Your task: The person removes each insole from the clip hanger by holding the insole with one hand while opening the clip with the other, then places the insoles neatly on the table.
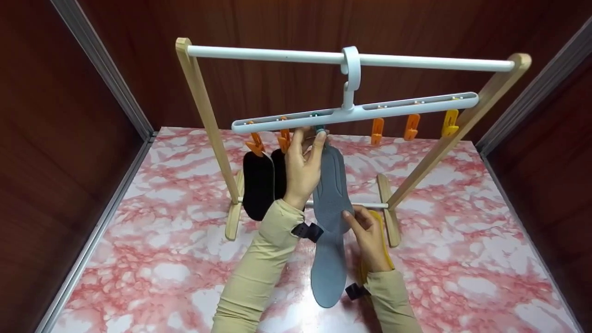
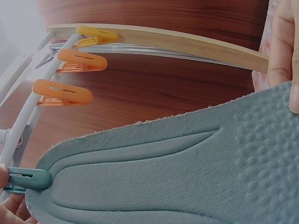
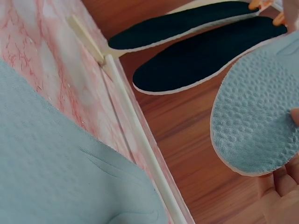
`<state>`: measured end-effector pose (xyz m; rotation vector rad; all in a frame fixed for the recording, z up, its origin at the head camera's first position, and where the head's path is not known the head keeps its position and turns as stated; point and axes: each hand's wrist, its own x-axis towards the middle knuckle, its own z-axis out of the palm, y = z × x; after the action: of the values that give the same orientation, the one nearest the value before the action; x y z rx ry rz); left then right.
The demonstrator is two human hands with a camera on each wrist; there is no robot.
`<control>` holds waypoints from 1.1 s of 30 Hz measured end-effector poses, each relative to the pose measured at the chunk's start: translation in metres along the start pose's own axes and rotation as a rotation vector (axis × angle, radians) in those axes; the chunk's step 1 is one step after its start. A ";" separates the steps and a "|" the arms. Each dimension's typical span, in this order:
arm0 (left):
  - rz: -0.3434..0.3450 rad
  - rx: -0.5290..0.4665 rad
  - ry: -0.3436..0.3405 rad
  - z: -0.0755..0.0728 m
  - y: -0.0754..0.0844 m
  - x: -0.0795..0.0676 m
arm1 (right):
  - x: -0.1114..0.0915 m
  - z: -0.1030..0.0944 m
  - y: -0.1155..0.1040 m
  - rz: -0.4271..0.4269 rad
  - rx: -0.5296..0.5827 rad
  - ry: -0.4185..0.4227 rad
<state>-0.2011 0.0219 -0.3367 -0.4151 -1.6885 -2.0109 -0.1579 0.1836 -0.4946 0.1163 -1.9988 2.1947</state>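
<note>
My left hand (image 1: 303, 173) is up at the white hanger bar, its thumb and fingers pinching a green clip (image 2: 32, 178). That clip sits over the heel end of a grey insole (image 1: 330, 185), which hangs down from it. Lower down, my right hand (image 1: 371, 238) pinches the wide toe end of the same insole between thumb and fingers. A second grey insole (image 1: 329, 277) lies on the table beneath it. Left of my left hand, two black insoles (image 1: 259, 187) hang from orange clips (image 1: 284, 135); the hand partly covers one of them.
The white hanger (image 1: 300, 121) hooks over a rail (image 1: 277, 54) on a wooden stand (image 1: 208, 120) and tilts up rightward. Two orange clips (image 1: 412, 127) and a yellow clip (image 1: 450, 123) hang at its right. A yellow insole (image 1: 377, 216) shows behind my right hand. Dark wood panels surround the table.
</note>
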 end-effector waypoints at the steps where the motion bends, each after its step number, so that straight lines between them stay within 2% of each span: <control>1: 0.000 -0.005 0.001 0.000 0.000 0.000 | 0.000 0.000 0.000 0.001 0.004 0.001; 17: -0.019 -0.023 0.005 -0.001 -0.001 0.003 | -0.006 0.000 0.001 0.039 0.034 0.011; 24: -0.029 -0.031 0.006 -0.001 -0.002 0.003 | -0.009 -0.004 0.003 0.024 -0.006 0.037; 33: -0.018 -0.044 0.004 0.000 -0.002 0.003 | -0.013 -0.007 0.006 0.077 -0.003 0.062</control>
<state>-0.2043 0.0215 -0.3370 -0.4121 -1.6534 -2.0632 -0.1458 0.1891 -0.5038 -0.0292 -2.0047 2.2125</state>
